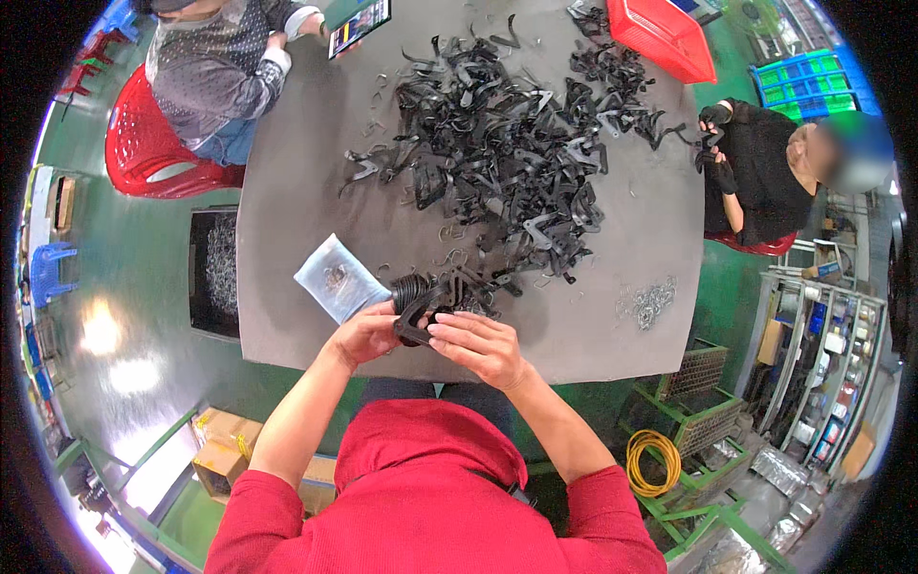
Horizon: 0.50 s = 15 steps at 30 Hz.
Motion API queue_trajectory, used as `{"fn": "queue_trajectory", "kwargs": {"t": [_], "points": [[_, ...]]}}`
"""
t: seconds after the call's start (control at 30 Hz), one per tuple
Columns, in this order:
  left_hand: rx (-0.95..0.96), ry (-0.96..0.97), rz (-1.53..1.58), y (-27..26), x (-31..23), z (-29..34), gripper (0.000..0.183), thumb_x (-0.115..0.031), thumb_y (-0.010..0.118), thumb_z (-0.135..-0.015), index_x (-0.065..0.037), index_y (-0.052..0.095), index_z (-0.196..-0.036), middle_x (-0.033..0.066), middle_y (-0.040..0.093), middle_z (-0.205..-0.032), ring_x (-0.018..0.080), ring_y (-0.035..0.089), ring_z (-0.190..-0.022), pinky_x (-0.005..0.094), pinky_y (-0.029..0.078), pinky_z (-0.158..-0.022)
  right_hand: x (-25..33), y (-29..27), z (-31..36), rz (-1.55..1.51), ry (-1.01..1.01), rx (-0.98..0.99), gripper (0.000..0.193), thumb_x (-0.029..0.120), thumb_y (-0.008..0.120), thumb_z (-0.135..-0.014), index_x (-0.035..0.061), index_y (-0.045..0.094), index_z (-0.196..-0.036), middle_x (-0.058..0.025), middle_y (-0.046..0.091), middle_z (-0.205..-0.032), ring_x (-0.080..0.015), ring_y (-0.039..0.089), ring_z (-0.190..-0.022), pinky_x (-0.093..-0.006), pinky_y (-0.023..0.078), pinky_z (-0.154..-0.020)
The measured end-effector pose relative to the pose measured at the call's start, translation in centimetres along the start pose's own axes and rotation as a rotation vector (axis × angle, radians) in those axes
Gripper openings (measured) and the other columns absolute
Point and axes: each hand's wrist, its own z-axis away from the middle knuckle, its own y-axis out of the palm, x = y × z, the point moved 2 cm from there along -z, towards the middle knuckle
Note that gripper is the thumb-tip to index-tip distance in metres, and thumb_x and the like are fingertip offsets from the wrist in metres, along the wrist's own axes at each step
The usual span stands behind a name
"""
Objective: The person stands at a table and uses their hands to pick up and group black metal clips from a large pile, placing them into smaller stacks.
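Observation:
At the near edge of the table, my left hand (366, 337) is closed on a black, angled plastic clamp part (411, 330). My right hand (476, 346) reaches in from the other side, its fingers bent against the same part; its fingertips partly hide what lies between them. Just beyond both hands is a stack of black ring-like pieces (411, 287). Left of it lies a clear plastic bag (339, 277) with small metal bits on it. A large heap of black clamp parts (507, 143) spreads across the middle of the grey table (296, 191).
Small metal wire pieces (650, 304) lie at the right. A red basket (660, 38) stands at the far right, a tablet (360, 27) at the far left. One person (215, 77) sits far left; another (765, 172), gloved, works at the right edge. A dark bin (215, 273) stands beside the table.

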Motion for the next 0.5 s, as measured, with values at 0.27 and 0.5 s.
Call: {"fn": "queue_trajectory", "kwargs": {"t": [0.27,0.5], "points": [[0.052,0.054,-0.031,1.2,0.7,-0.9,0.031,-0.017,0.055,-0.082,-0.003,0.048,-0.109,0.0037,0.056,-0.098,0.0144,0.052,-0.094,0.0295,0.039,-0.087,-0.1,-0.1,1.7,-0.018,0.003,0.034,0.018,0.011,0.058,-0.068,0.0088,0.061,-0.085,-0.0035,0.059,-0.101,-0.0193,0.056,-0.098,-0.0318,0.047,-0.081],[-0.151,0.115,-0.372,2.2,0.4,-1.4,0.036,-0.010,0.063,-0.075,-0.002,0.050,-0.108,0.0021,0.057,-0.100,0.0095,0.053,-0.091,0.0250,0.042,-0.081,-0.2,0.3,2.7,0.117,0.223,-0.037,0.022,0.005,0.056,-0.066,0.0090,0.062,-0.087,-0.0038,0.059,-0.098,-0.0196,0.056,-0.090,-0.0316,0.044,-0.079]]}}
